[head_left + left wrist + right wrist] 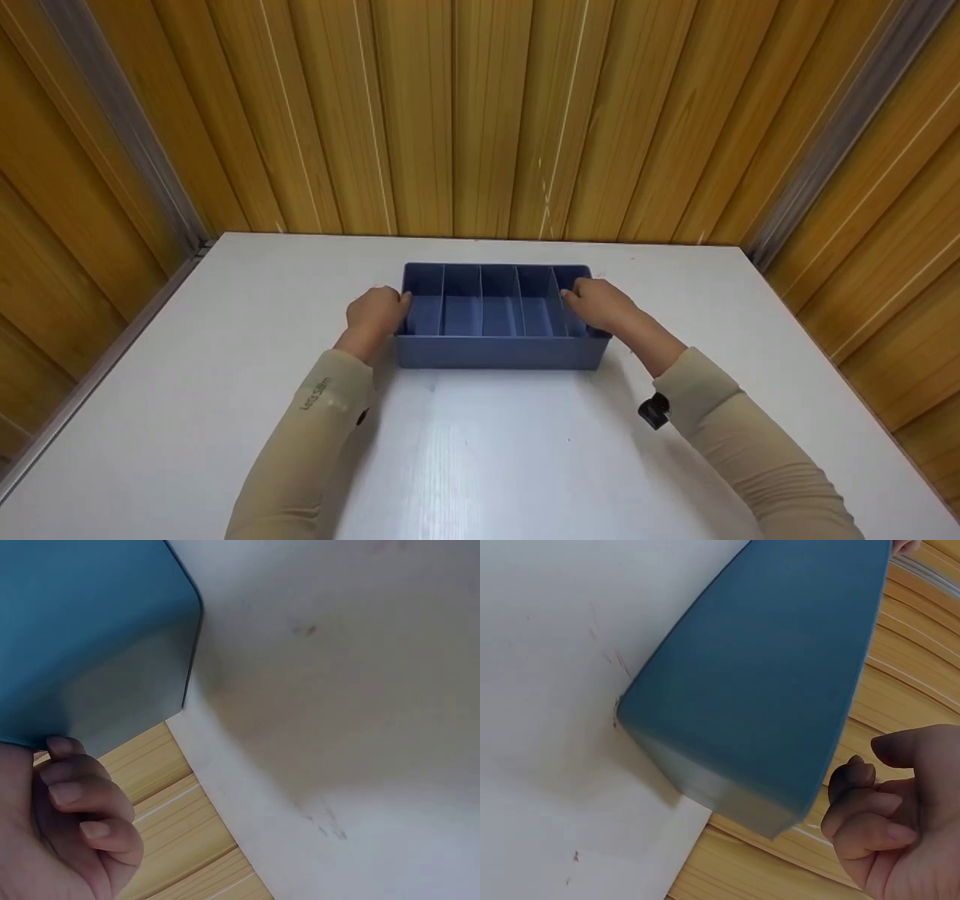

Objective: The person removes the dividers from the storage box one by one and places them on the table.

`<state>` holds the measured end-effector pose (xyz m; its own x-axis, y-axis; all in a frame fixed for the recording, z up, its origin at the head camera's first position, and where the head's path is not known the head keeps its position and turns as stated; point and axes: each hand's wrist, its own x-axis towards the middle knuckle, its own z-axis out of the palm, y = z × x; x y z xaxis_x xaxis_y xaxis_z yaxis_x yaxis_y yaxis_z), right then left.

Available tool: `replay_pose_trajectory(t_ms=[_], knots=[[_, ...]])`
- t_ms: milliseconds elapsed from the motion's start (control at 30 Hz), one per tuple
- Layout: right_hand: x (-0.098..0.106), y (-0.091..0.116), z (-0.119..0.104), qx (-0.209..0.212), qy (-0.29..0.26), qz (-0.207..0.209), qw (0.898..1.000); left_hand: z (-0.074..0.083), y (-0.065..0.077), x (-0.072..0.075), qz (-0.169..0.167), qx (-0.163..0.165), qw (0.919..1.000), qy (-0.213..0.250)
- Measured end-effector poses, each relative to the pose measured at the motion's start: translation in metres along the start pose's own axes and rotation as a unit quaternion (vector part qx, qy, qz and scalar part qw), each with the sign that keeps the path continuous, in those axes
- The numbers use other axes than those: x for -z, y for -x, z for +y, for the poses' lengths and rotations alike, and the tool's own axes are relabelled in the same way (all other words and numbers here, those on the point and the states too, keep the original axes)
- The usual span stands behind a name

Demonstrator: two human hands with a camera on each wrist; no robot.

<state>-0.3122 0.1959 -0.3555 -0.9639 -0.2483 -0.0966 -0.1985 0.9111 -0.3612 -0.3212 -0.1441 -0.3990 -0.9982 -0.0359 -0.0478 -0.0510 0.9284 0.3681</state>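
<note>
So the five-slot blue tray (502, 352) sat flat in the middle of the white surface (480, 450), toward the far edge with wood-look panels (487, 112) behind it. The left grip (377, 309) was curled in around the tray's left end, pinching the rim. The right grip (600, 304) was up at the other end, but the right wrist view had it just clear of the rim, loosely curled with a gap between thumb and fingers and nothing in it. Beige sleeves (292, 465) on both arms.
</note>
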Motion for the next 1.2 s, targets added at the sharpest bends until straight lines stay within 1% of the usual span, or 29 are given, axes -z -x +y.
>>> replay_pose_trajectory(t_ms=[200, 467, 667, 767, 933, 1200], knots=[[-0.012, -0.012, 0.0, -0.009, 0.012, -0.013, 1.0, 0.002, 0.0, -0.001, 0.005, 0.0, 1.0, -0.004], [-0.023, -0.017, 0.001, -0.009, 0.031, -0.015, 0.999, 0.005, 0.0, -0.002, 0.004, 0.005, 0.9998, -0.019], [-0.023, -0.017, 0.001, -0.022, 0.042, -0.013, 0.999, 0.007, -0.001, -0.002, 0.009, 0.007, 0.9996, -0.025], [-0.022, -0.017, 0.003, -0.029, 0.043, -0.015, 0.999, 0.01, -0.002, -0.002, 0.014, 0.002, 0.9995, -0.028], [-0.023, -0.017, 0.005, -0.032, 0.05, -0.007, 0.998, 0.013, -0.003, -0.003, 0.013, 0.001, 0.9993, -0.036], [-0.024, -0.017, 0.003, -0.02, 0.051, 0.008, 0.998, 0.01, -0.003, -0.002, 0.016, -0.007, 0.9985, -0.052]])
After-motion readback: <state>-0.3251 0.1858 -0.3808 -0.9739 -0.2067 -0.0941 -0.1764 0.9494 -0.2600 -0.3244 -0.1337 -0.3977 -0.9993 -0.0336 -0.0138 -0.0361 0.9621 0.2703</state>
